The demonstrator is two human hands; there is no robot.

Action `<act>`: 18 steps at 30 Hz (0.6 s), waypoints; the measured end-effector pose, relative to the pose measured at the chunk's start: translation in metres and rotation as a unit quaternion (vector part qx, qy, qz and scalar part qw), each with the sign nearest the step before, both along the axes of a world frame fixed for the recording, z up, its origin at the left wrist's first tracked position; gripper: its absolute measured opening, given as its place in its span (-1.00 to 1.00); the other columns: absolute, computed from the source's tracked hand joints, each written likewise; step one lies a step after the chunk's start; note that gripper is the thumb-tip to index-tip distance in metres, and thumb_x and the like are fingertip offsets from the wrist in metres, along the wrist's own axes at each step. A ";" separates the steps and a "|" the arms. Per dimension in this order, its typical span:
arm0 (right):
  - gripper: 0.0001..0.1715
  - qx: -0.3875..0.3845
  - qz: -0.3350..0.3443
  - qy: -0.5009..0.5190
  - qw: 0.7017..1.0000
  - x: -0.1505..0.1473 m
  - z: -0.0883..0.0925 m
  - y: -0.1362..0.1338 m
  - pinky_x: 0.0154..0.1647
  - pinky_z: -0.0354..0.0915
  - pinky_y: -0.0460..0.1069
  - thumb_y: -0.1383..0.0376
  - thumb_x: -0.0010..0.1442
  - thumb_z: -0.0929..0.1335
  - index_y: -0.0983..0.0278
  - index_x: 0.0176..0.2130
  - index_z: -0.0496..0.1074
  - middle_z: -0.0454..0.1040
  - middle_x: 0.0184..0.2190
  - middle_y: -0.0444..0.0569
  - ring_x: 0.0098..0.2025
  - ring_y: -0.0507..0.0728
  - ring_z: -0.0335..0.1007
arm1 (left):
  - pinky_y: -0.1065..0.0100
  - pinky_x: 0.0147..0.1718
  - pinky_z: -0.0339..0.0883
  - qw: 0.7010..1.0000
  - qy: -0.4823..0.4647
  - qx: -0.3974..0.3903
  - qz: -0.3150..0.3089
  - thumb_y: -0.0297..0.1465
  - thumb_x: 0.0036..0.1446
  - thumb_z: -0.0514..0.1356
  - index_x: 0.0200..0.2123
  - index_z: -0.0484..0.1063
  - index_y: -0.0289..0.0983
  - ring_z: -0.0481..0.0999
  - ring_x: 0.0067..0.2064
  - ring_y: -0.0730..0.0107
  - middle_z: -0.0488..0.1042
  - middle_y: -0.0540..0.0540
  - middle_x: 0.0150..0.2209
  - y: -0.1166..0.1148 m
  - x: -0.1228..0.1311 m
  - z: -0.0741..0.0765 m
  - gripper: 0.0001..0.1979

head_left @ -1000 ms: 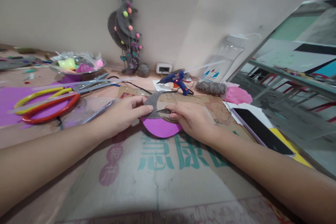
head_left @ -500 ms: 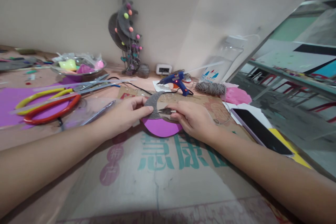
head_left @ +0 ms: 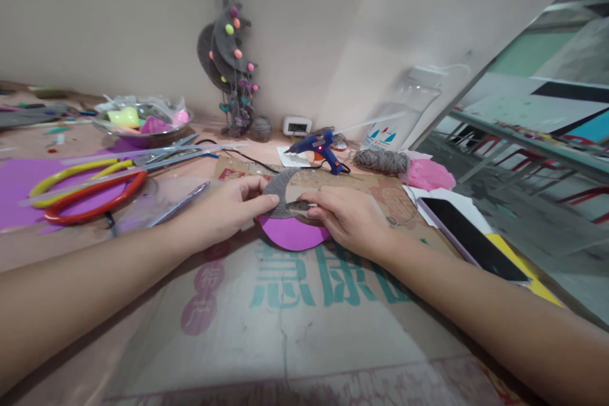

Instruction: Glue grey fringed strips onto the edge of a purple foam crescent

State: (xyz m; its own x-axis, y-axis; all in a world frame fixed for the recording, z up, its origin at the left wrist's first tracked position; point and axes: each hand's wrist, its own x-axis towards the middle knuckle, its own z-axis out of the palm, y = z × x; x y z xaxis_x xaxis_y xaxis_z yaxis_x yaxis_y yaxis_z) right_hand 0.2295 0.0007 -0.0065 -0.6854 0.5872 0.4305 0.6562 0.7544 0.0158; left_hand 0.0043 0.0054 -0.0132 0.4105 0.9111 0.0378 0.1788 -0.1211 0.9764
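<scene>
My left hand [head_left: 240,203] pinches a crescent covered in grey yarn [head_left: 281,193], thumb on its front face. A rounded purple piece [head_left: 295,233] shows directly below the crescent, its curved edge downward. From the right, my right hand [head_left: 349,216] closes thumb and fingers on a small dark pointed piece [head_left: 299,205]. Its tip points left, over the inner curve of the crescent. The fingers hide its other end, so its exact kind cannot be told. Both hands are above a printed cardboard sheet [head_left: 266,342].
Behind the hands lies a blue glue gun [head_left: 316,144] beside grey yarn [head_left: 380,161]. Scissors with red and yellow handles [head_left: 95,203] and a bowl [head_left: 143,138] are left. A phone [head_left: 471,238] lies right. A moon decoration [head_left: 228,57] hangs at the wall.
The dark piece in my right hand now meets the crescent's inner edge, where a small gap showed before. Both hands keep nearly the same place.
</scene>
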 end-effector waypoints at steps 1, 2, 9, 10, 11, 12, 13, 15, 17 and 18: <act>-0.66 0.002 0.001 0.001 1.000 0.000 0.000 0.000 -0.34 0.19 -0.07 0.24 0.33 0.17 0.33 -0.09 0.43 0.51 -0.37 0.00 -0.34 0.08 0.39 | 0.40 -0.32 0.26 1.000 0.002 0.003 -0.001 -0.28 0.07 0.16 -0.38 0.43 -0.26 0.45 -0.33 0.39 0.50 0.02 -0.36 0.000 0.000 0.000 -0.84; -0.65 0.004 0.002 0.002 1.000 0.000 0.000 0.000 -0.34 0.19 -0.07 0.24 0.34 0.16 0.33 -0.10 0.43 0.51 -0.37 0.00 -0.34 0.07 0.39 | 0.40 -0.32 0.26 1.000 0.003 0.005 0.001 -0.28 0.07 0.16 -0.38 0.43 -0.26 0.45 -0.33 0.39 0.50 0.02 -0.37 0.000 0.000 0.000 -0.84; -0.68 -0.013 -0.003 0.040 0.999 0.001 -0.002 0.001 -0.25 0.27 -0.04 0.27 0.31 0.19 0.34 -0.08 0.43 0.54 -0.27 0.03 -0.25 0.10 0.44 | 0.43 -0.37 0.26 1.000 -0.019 0.002 0.020 -0.31 0.06 0.18 -0.41 0.44 -0.25 0.41 -0.37 0.44 0.48 0.04 -0.40 -0.001 0.002 0.001 -0.86; -0.68 -0.021 -0.010 0.061 0.998 0.002 -0.002 0.001 -0.21 0.29 -0.04 0.27 0.31 0.20 0.34 -0.06 0.42 0.54 -0.22 0.04 -0.21 0.11 0.45 | 0.43 -0.37 0.26 1.000 -0.018 0.004 0.025 -0.31 0.06 0.18 -0.41 0.44 -0.25 0.41 -0.37 0.44 0.47 0.04 -0.40 -0.001 0.002 0.001 -0.86; -0.67 -0.030 -0.020 0.082 0.996 0.003 -0.003 0.002 -0.16 0.30 -0.03 0.27 0.30 0.20 0.33 -0.04 0.41 0.54 -0.17 0.04 -0.16 0.11 0.45 | 0.43 -0.38 0.26 0.999 -0.017 0.006 0.029 -0.31 0.06 0.18 -0.42 0.44 -0.25 0.40 -0.37 0.44 0.46 0.05 -0.41 -0.001 0.003 0.000 -0.87; -0.66 -0.040 -0.032 0.100 0.994 0.003 -0.003 0.003 -0.12 0.30 -0.02 0.27 0.30 0.21 0.32 -0.01 0.40 0.53 -0.13 0.04 -0.12 0.12 0.44 | 0.43 -0.38 0.26 0.999 -0.016 0.009 0.033 -0.31 0.05 0.18 -0.43 0.44 -0.25 0.40 -0.37 0.43 0.45 0.05 -0.43 -0.001 0.003 0.000 -0.87; -0.66 -0.050 -0.046 0.115 0.991 0.004 -0.004 0.004 -0.08 0.30 0.00 0.27 0.30 0.20 0.31 0.00 0.39 0.52 -0.09 0.03 -0.08 0.12 0.43 | 0.43 -0.39 0.25 0.999 -0.017 0.011 0.035 -0.32 0.05 0.18 -0.44 0.43 -0.25 0.39 -0.38 0.43 0.45 0.05 -0.44 -0.001 0.003 0.000 -0.87; -0.65 -0.075 -0.079 0.129 0.986 0.005 -0.007 0.009 -0.04 0.30 0.02 0.26 0.30 0.20 0.27 0.02 0.38 0.50 -0.06 0.01 -0.05 0.13 0.42 | 0.44 -0.40 0.25 0.999 -0.021 0.009 0.037 -0.33 0.03 0.18 -0.47 0.42 -0.25 0.38 -0.39 0.44 0.43 0.05 -0.46 -0.001 0.003 0.000 -0.88; -0.65 -0.092 -0.114 0.132 0.981 0.005 -0.011 0.014 -0.05 0.31 0.07 0.25 0.29 0.21 0.25 0.03 0.38 0.50 -0.06 0.01 -0.07 0.16 0.43 | 0.45 -0.43 0.23 0.999 -0.022 0.002 0.040 -0.33 0.03 0.18 -0.47 0.41 -0.25 0.38 -0.41 0.45 0.43 0.05 -0.46 -0.002 0.004 0.000 -0.88; -0.65 -0.091 -0.121 0.133 0.979 0.005 -0.011 0.015 -0.04 0.31 0.10 0.25 0.28 0.23 0.26 0.03 0.38 0.50 -0.06 0.03 -0.07 0.18 0.42 | 0.45 -0.44 0.22 0.999 -0.020 0.000 0.042 -0.32 0.03 0.18 -0.46 0.41 -0.24 0.37 -0.41 0.45 0.43 0.06 -0.46 -0.002 0.004 0.001 -0.88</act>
State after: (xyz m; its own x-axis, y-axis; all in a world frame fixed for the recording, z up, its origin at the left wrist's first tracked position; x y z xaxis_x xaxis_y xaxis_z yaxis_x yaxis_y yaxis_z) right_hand 0.2343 0.0161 -0.0171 -0.3940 0.8025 0.4481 0.7796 0.5501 -0.2996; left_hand 0.0079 0.0038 -0.0127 0.3308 0.9423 0.0514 0.1500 -0.1063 0.9830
